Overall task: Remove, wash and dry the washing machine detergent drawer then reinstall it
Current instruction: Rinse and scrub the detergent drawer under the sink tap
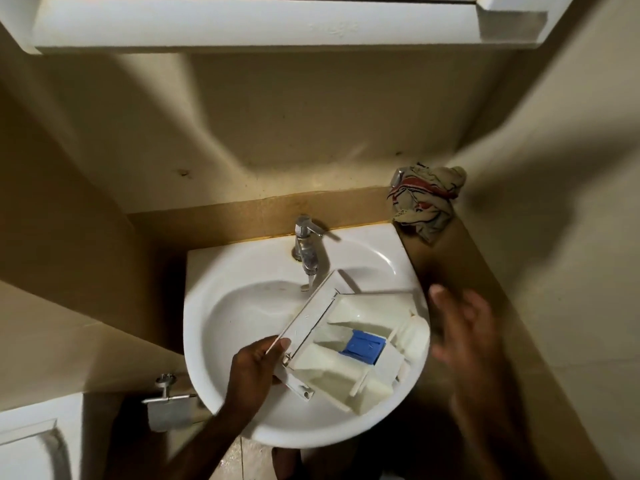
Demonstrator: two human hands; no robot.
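A left hand (pixel 250 370) grips the flat front panel of a white plastic detergent drawer (pixel 349 344), tilted over a round glossy sink (pixel 221 317) below a chrome tap (pixel 306 242). The right hand (pixel 464 332), blurred, hovers beside it, fingers seemingly spread. A crumpled patterned cloth (pixel 426 199) sits on the ledge.

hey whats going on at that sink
A person is holding a washing machine detergent drawer over a white sink beneath the tap. Their left hand grips the drawer by its front panel, while the right hand is off to the side, blurred, fingers spread and holding nothing. A thin stream of water appears to run from the tap. A crumpled patterned cloth sits on the ledge behind the sink, untouched.
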